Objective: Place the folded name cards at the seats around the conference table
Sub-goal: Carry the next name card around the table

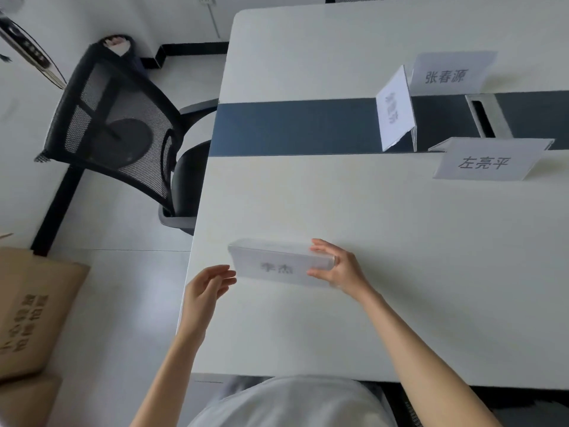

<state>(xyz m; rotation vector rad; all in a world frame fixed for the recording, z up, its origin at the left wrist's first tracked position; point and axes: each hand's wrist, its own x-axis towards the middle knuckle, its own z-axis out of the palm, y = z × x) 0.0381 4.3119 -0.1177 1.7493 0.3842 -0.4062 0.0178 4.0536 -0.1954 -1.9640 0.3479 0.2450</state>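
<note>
Our right hand (pixel 338 266) pinches the right end of the folded name card (pixel 278 266) at lower centre, while our left hand (pixel 209 285) hovers open just beside its left end. We judge we're setting it at this seat on the conference table (pixel 400 226); next we square it and release, then fetch another of the three cards (pixel 483 161) at upper right.

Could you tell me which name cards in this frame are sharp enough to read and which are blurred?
Head view: the two far cards read clearly; the card in the right hand is motion-blurred; the sideways card is too smeared to read.
</note>
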